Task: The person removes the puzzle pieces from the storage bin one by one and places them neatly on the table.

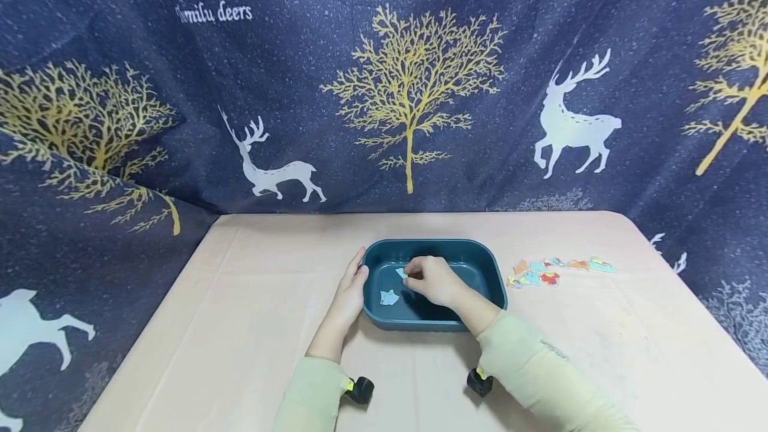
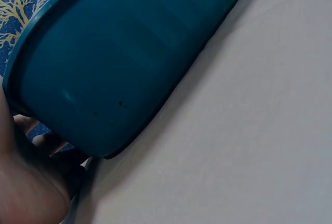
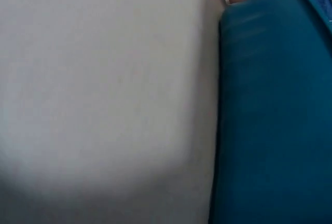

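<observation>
A dark teal rectangular tub (image 1: 441,325) stands on the table. My left hand (image 1: 348,295) rests along the outside of its left end, thumb at the rim; in the left wrist view its fingers (image 2: 49,141) lie against that end wall. My right hand (image 1: 437,280) reaches inside over the tub floor. Between its thumb and fingertips it pinches a small light-blue flat piece (image 1: 401,273), partly hidden by the fingers. Another light-blue, jagged-edged flat piece (image 1: 389,297) lies on the tub floor at the left. The right wrist view shows only the tub's outer wall (image 3: 275,105) and part of a hand.
Right of the tub, several small colourful flat cutouts lie in two rough rows, among them a red one (image 1: 549,279) and an orange one (image 1: 579,265). A pale cloth covers the table (image 1: 240,325). Behind hangs a dark blue curtain (image 1: 288,85) with deer and trees.
</observation>
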A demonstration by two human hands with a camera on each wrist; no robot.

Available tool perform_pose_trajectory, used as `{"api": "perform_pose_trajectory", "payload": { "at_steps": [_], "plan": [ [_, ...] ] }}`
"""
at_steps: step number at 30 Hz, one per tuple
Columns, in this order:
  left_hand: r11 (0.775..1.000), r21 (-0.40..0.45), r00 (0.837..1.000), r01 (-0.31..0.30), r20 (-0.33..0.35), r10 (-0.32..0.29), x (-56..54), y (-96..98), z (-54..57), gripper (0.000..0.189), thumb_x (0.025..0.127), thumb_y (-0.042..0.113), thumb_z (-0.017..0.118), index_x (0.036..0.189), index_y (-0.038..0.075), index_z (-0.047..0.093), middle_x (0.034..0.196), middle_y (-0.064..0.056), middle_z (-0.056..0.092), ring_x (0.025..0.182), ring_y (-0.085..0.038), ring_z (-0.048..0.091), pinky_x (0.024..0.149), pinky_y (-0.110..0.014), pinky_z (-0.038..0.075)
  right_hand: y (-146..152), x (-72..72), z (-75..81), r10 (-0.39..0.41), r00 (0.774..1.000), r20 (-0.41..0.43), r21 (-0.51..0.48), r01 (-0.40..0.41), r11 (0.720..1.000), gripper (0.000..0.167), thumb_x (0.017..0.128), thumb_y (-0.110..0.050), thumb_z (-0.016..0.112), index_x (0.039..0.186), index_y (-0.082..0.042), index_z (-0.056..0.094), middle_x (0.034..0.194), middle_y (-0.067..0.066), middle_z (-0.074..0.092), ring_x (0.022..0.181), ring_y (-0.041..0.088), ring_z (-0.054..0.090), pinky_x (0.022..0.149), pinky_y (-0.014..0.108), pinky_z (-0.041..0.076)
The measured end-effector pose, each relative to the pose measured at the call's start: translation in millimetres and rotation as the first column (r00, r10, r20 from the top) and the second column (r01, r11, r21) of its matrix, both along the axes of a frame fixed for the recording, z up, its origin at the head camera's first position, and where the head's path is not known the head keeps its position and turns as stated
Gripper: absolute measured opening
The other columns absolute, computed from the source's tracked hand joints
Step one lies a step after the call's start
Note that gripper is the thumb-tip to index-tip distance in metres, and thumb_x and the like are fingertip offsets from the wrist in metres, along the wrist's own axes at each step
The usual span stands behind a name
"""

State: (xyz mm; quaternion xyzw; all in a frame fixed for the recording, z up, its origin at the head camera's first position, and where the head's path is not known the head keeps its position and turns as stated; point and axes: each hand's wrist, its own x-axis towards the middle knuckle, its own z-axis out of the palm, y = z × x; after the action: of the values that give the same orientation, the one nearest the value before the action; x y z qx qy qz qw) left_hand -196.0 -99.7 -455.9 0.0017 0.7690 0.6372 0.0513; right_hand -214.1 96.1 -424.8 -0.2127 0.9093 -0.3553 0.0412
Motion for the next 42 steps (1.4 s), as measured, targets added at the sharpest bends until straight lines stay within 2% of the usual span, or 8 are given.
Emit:
{"api": "perform_pose_trajectory", "payload": {
  "at_steps": [6,7,13,14,20,27,36,42],
  "plan": [
    [1.000,-0.003,1.000,-0.005,-0.015,0.005,-0.9,-1.4,2.4,0.049,0.104,0.030,0.029,0.151,0.022,0.023,0.158,-0.003,0.020,0.147,-0.028,0.013,0.119,-0.052,0.011,-3.1,-2.9,-0.7,-0.052,0.999,0.005,0.113,0.051,0.992,0.022,0.085,-0.013,0.070,0.103,-0.001,0.070,0.098,0.008,0.071,0.094,0.021,0.067,0.083,0.036,0.056],
    [1.000,0.000,1.000,-0.002,-0.014,0.002,1.1,-1.1,7.5,0.048,0.104,0.028,0.029,0.151,0.020,0.023,0.158,-0.004,0.020,0.147,-0.029,0.013,0.119,-0.052,0.011,-3.7,-2.9,-0.6,-0.064,0.998,0.003,0.140,0.063,0.988,0.023,0.084,-0.014,0.071,0.104,-0.002,0.070,0.099,0.009,0.071,0.095,0.021,0.066,0.083,0.036,0.056],
    [1.000,0.001,1.000,0.000,-0.016,0.000,0.5,-0.7,7.6,0.049,0.104,0.029,0.028,0.152,0.019,0.022,0.159,-0.004,0.019,0.147,-0.029,0.011,0.119,-0.052,0.010,-4.3,0.2,1.0,-0.134,0.991,0.008,0.263,0.127,0.956,0.018,0.086,-0.018,0.069,0.102,-0.009,0.072,0.100,0.007,0.063,0.095,0.021,0.063,0.081,0.036,0.055],
    [1.000,-0.004,1.000,-0.002,-0.022,0.002,-1.8,-1.1,2.5,0.049,0.104,0.030,0.028,0.152,0.020,0.021,0.159,-0.004,0.019,0.147,-0.029,0.012,0.119,-0.053,0.010,-4.0,0.5,0.9,-0.139,0.990,0.015,0.267,0.130,0.955,0.016,0.087,-0.017,0.068,0.100,-0.009,0.072,0.100,0.006,0.062,0.093,0.020,0.063,0.080,0.036,0.055],
    [1.000,-0.016,1.000,0.004,-0.025,-0.004,-1.7,-1.8,1.7,0.049,0.104,0.029,0.028,0.152,0.019,0.021,0.159,-0.006,0.018,0.147,-0.031,0.012,0.118,-0.054,0.010,-2.9,1.6,-1.1,-0.094,0.993,0.068,0.248,0.075,0.966,0.005,0.089,-0.008,0.064,0.093,-0.010,0.065,0.097,0.006,0.057,0.090,0.018,0.056,0.082,0.036,0.051],
    [1.000,-0.014,1.000,-0.002,-0.024,0.001,-0.7,-3.1,2.4,0.049,0.104,0.030,0.028,0.152,0.018,0.021,0.159,-0.006,0.019,0.147,-0.031,0.011,0.118,-0.054,0.010,-2.0,4.0,-0.1,-0.032,0.998,0.053,0.203,0.021,0.979,0.011,0.088,-0.003,0.062,0.088,-0.011,0.056,0.088,0.003,0.056,0.081,0.016,0.052,0.076,0.033,0.049],
    [1.000,0.000,1.000,-0.004,-0.003,0.004,0.6,-0.6,2.2,0.049,0.104,0.031,0.029,0.152,0.021,0.022,0.159,-0.003,0.019,0.147,-0.028,0.011,0.119,-0.053,0.010,7.3,0.7,5.2,-0.007,0.998,0.062,0.044,0.005,0.999,0.009,0.088,-0.001,0.059,0.093,-0.006,0.063,0.090,0.005,0.066,0.083,0.013,0.060,0.073,0.029,0.053],
    [1.000,0.003,1.000,-0.004,0.007,0.004,1.5,0.4,0.8,0.049,0.104,0.031,0.029,0.152,0.021,0.022,0.159,-0.002,0.019,0.148,-0.027,0.011,0.119,-0.053,0.009,17.1,0.2,10.0,-0.049,0.990,0.132,-0.094,0.062,0.994,0.013,0.089,-0.003,0.057,0.099,-0.004,0.065,0.086,0.004,0.064,0.065,0.011,0.057,0.057,0.024,0.050]
  ]
}}
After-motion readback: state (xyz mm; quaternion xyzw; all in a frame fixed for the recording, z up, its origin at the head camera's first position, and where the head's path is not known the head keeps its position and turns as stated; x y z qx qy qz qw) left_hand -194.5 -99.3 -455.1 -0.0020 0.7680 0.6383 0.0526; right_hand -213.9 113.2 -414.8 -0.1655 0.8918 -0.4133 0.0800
